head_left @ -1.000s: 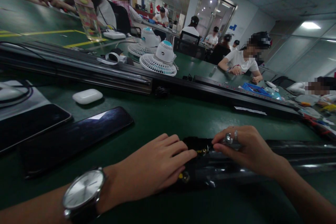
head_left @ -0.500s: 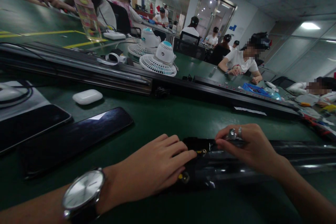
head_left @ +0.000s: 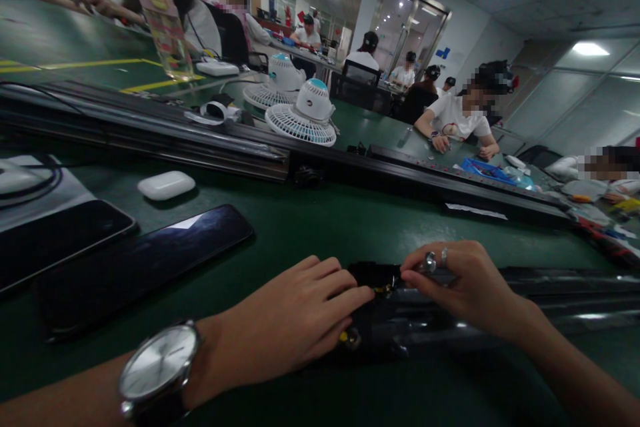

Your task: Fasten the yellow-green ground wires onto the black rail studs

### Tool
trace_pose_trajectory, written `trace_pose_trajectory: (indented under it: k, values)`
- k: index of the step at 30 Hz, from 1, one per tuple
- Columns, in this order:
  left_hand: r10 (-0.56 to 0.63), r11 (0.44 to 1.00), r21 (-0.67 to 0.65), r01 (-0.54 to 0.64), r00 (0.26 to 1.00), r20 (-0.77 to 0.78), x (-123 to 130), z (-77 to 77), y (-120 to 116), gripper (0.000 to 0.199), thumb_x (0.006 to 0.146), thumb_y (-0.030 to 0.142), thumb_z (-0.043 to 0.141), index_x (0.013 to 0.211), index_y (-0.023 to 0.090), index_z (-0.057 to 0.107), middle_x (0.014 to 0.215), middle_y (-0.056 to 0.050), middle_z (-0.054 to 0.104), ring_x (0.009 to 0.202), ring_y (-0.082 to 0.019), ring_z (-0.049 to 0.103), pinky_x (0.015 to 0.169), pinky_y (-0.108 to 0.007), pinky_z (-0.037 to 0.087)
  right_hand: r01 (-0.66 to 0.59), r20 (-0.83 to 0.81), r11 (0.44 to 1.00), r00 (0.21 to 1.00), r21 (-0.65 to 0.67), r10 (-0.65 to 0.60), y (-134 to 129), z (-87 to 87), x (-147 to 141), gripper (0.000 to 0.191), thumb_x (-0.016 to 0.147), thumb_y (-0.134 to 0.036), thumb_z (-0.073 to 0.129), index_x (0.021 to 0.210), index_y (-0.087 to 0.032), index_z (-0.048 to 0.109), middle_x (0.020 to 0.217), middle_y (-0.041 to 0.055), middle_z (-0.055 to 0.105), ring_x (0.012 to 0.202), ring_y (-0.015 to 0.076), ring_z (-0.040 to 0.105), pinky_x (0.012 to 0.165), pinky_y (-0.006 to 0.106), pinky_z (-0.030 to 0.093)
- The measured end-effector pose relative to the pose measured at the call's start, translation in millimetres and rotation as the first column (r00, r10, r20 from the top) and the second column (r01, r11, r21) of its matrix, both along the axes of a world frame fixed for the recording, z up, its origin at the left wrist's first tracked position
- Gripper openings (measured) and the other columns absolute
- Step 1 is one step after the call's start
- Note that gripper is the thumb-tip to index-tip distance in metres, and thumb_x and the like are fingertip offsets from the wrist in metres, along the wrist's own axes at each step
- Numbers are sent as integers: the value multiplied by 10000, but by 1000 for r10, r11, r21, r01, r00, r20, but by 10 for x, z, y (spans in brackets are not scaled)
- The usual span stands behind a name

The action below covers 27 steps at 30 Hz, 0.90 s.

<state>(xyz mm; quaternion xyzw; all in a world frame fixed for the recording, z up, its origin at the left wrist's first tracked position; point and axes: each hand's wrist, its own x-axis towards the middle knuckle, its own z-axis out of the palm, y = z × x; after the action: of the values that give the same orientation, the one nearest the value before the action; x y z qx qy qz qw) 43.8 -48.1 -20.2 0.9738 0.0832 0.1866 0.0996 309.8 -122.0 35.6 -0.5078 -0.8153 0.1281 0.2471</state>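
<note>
A long black bar (head_left: pixel 440 317), glossy as if wrapped in film, lies on the green table and runs off to the right. Over its left end lies my left hand (head_left: pixel 300 310), back up, fingers bent around the bar and the thumb hidden. By those fingertips are small yellow pieces (head_left: pixel 344 336) and a round metal fitting (head_left: pixel 353 338). My right hand (head_left: pixel 463 280) is pinched, thumb against forefinger, right by the dark end part (head_left: pixel 375 273) of the bar. Whatever sits in that pinch is too small to make out.
A dark phone (head_left: pixel 150 267), another dark device (head_left: pixel 65 240) and a white earbud case (head_left: pixel 167 185) lie on the left. Long black rails (head_left: pixel 425 180) cross the table behind. Beyond stand white fans (head_left: pixel 303 117) and a tall bottle (head_left: pixel 170 40). Several people sit farther back.
My right hand has shifted slightly left along the bar, its pinched fingertips closer to my left hand. The left hand stays in place.
</note>
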Motion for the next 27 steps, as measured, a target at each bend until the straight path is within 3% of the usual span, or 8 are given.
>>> trace_pose_trajectory:
  k: [7, 16, 23, 27]
  values:
    - [-5, 1000, 1, 5, 1000, -13, 6, 0, 3, 381, 987, 187, 553, 1364, 231, 524, 1165, -53, 663, 1008, -217, 579, 870, -343, 435, -23, 16, 1000, 1000, -16, 23, 1, -17, 4, 113, 986, -227, 622, 929, -199, 716, 832, 5, 756, 686, 126, 682, 668, 230, 487]
    - [8, 1000, 11, -8, 1000, -2, 1, -13, 5, 393, 970, 181, 575, 1357, 235, 534, 1159, -48, 665, 1007, -208, 588, 872, -337, 445, -148, 104, 985, 982, -83, 157, -20, 41, 27, 163, 1052, -218, 500, 1073, -189, 659, 889, 21, 711, 755, 138, 651, 704, 244, 468]
    - [9, 1000, -6, -9, 1000, -3, -1, -11, 0, 387, 982, 188, 562, 1363, 242, 530, 1159, -51, 666, 1008, -212, 587, 878, -335, 439, 57, -57, 998, 997, 11, -56, 11, 28, 49, 171, 1000, -241, 585, 877, -193, 694, 726, -11, 711, 608, 120, 652, 602, 229, 466]
    - [2, 1000, -10, -3, 1000, -27, 3, -14, 0, 402, 981, 189, 566, 1376, 242, 517, 1176, -44, 659, 1015, -219, 575, 873, -347, 433, 37, -35, 998, 999, -55, -39, 11, 9, 47, 129, 968, -245, 632, 886, -193, 716, 710, -16, 714, 578, 118, 641, 572, 228, 458]
